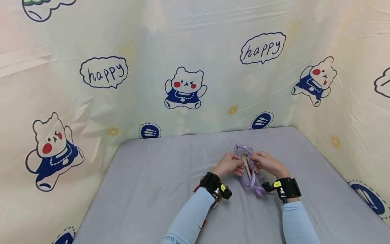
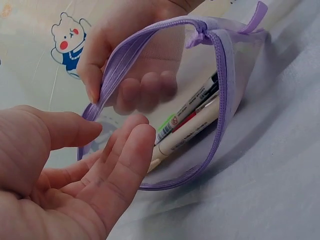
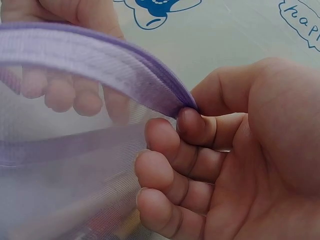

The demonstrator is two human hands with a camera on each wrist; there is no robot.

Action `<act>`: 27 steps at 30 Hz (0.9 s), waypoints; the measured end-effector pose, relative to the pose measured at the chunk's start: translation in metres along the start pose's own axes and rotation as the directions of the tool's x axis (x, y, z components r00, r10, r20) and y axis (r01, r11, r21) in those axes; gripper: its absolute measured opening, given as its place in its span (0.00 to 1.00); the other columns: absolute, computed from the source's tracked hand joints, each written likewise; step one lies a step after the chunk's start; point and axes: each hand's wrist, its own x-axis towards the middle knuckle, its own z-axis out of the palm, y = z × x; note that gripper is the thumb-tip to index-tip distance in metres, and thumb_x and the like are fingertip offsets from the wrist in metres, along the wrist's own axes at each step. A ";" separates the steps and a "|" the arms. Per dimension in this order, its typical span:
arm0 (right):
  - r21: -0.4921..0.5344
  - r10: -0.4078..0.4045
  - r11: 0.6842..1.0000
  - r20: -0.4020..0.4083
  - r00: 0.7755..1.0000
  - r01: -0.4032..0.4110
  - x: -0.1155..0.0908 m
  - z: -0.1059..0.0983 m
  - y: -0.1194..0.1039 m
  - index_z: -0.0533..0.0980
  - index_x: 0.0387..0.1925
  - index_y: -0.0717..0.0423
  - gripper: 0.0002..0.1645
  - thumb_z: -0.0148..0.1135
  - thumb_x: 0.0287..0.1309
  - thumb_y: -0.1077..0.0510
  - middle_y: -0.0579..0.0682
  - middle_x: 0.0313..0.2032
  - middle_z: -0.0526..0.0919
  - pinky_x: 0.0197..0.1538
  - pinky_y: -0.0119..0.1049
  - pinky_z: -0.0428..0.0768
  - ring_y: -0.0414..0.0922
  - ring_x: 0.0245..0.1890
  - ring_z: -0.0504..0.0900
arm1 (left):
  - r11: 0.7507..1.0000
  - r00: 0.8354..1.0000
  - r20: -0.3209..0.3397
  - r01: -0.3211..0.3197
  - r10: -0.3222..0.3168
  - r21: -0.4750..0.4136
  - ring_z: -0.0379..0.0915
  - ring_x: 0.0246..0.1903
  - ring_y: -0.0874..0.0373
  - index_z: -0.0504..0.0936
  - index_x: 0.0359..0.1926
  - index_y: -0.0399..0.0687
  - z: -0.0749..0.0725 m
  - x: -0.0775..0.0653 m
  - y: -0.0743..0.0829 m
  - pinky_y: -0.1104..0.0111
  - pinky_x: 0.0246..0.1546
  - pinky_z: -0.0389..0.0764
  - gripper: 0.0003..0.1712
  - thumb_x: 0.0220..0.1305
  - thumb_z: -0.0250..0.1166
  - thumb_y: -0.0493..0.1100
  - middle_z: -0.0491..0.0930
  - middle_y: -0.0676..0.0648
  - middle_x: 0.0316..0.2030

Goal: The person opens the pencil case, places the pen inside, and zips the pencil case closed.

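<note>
A purple mesh zipper pouch (image 1: 252,183) lies on the table with its mouth spread wide. Inside it are several pens (image 2: 192,125), one beige and one white-labelled among them. My right hand (image 1: 268,163) pinches the zippered edge (image 3: 165,92) between thumb and index finger, its other fingers curled against the outside of the mesh. At the opposite side of the mouth is my left hand (image 1: 228,165). Its thumb and fingers (image 2: 135,155) are apart with nothing between them, the fingertips at the opening. A purple strap (image 2: 256,17) hangs at the pouch's end.
A grey cloth covers the table (image 1: 158,183). Partly hidden under the left forearm lie slim pen-like items (image 1: 217,203) and something red (image 1: 203,224). A printed curtain (image 1: 146,88) stands behind the table and along both sides.
</note>
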 end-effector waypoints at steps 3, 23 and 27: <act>-0.002 -0.002 1.000 -0.001 1.000 0.002 0.000 0.001 0.000 0.71 0.28 0.58 0.17 0.46 0.74 0.54 0.47 0.23 0.76 0.30 0.37 0.80 0.40 0.22 0.77 | 1.000 1.000 -0.006 0.002 -0.002 0.003 0.81 0.22 0.57 0.78 0.47 0.34 0.000 0.000 -0.001 0.64 0.29 0.86 0.10 0.68 0.59 0.35 0.82 0.44 0.27; 0.008 -0.002 1.000 -0.009 1.000 0.002 -0.001 0.000 -0.004 0.70 0.27 0.56 0.17 0.47 0.72 0.54 0.47 0.23 0.77 0.30 0.37 0.81 0.41 0.22 0.78 | 0.768 0.952 -0.055 -0.208 0.302 0.605 0.80 0.22 0.64 0.79 0.42 0.48 -0.033 -0.041 0.013 0.73 0.24 0.78 0.07 0.71 0.58 0.44 0.81 0.53 0.27; 0.014 -0.004 1.000 -0.008 1.000 0.004 -0.001 0.000 -0.003 0.70 0.27 0.58 0.17 0.47 0.72 0.55 0.47 0.22 0.77 0.30 0.37 0.81 0.41 0.22 0.78 | 0.695 0.944 -0.041 -0.212 0.328 0.687 0.77 0.23 0.67 0.79 0.40 0.51 -0.043 -0.054 0.014 0.73 0.24 0.76 0.05 0.70 0.59 0.45 0.82 0.53 0.28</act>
